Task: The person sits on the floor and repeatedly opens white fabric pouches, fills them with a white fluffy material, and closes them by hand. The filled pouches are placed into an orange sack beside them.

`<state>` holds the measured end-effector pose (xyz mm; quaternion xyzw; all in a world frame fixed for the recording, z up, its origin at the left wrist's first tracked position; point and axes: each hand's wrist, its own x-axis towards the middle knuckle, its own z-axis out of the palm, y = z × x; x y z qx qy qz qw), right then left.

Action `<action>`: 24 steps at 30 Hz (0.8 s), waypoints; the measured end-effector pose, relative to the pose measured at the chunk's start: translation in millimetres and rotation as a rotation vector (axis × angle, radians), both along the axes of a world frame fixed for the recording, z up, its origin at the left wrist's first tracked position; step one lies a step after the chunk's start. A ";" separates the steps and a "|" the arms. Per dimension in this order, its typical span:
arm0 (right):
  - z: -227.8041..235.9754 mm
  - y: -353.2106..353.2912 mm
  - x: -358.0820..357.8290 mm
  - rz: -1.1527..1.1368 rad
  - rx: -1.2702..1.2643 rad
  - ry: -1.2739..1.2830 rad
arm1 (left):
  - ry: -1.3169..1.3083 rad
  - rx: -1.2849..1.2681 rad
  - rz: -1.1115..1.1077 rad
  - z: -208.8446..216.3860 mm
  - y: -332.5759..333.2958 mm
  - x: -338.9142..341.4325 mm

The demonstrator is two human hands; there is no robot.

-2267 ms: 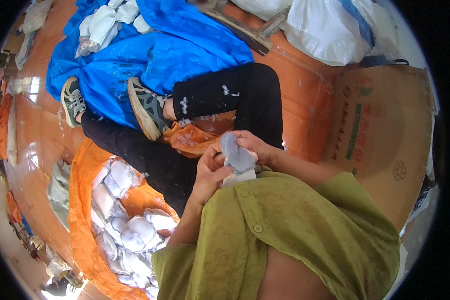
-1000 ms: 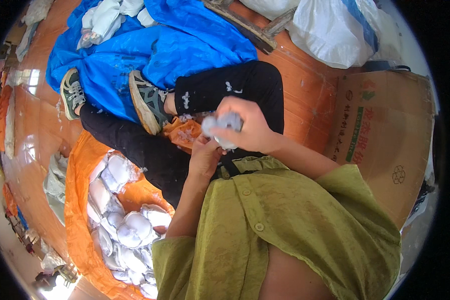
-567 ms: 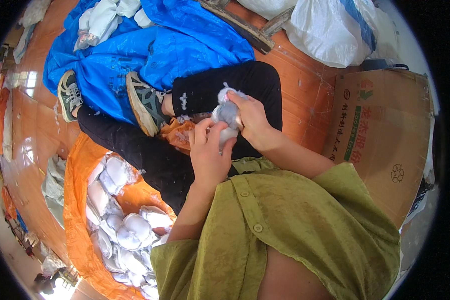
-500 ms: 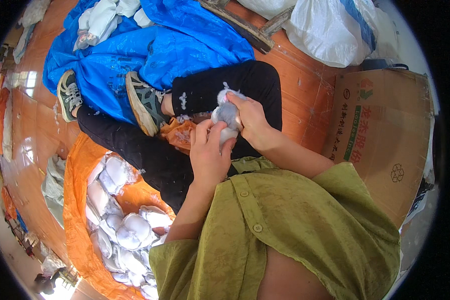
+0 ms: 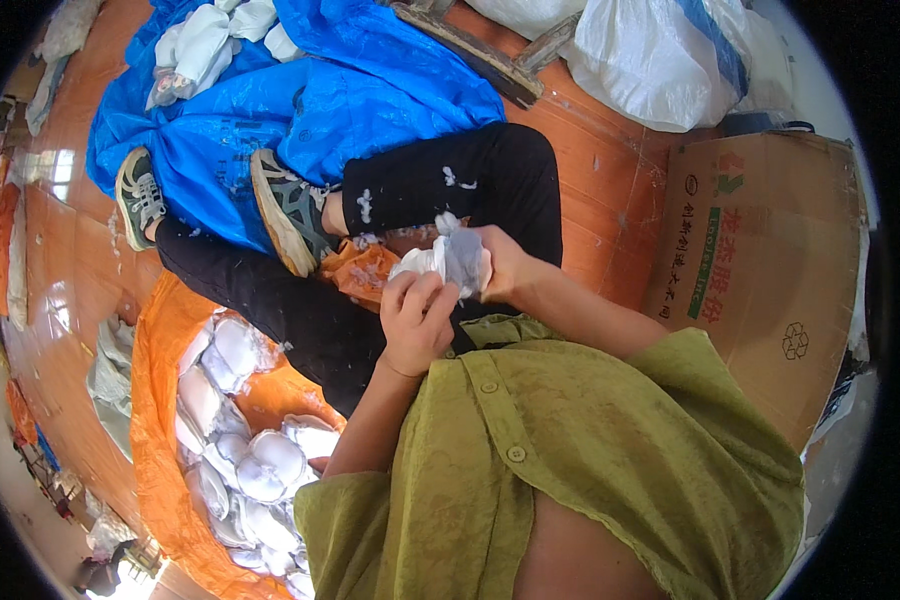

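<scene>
A small white-and-grey padded fabric piece (image 5: 462,255) with fluffy stuffing at its edge is held between my two hands above my lap. My left hand (image 5: 417,318) pinches its white near-left side with bent fingers. Around its right side my right hand (image 5: 507,265) is closed, the fingertips partly hidden behind the piece. Its exact kind I cannot make out. To the left of my lap, an orange sack (image 5: 160,420) lies open, holding several similar rounded white padded pieces (image 5: 272,465).
A blue plastic sack (image 5: 370,95) with white fabric pieces (image 5: 202,50) lies beyond my shoes. At the right stands a large cardboard box (image 5: 760,280), with a white bulging sack (image 5: 650,65) behind it. A wooden frame (image 5: 470,50) rests on the orange floor. Fluff clings to my trousers.
My right hand has moved down and turned the padded piece, so more of its grey side shows. My left fingers have closed further on its edge. A tuft of fluff now lies on my trouser leg.
</scene>
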<state>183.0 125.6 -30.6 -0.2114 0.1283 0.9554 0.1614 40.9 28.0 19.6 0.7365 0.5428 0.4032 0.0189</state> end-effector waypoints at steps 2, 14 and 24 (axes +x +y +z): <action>9.0 -12.7 -2.3 0.079 -0.052 -0.136 | 0.004 0.009 -0.015 0.5 -2.2 -7.1; 32.6 -18.7 -8.2 -0.081 -0.016 -0.169 | -0.011 0.018 0.253 16.3 9.6 -2.8; 54.2 -13.9 -32.3 -0.417 0.252 -0.790 | -1.015 -0.474 0.408 42.9 18.2 24.1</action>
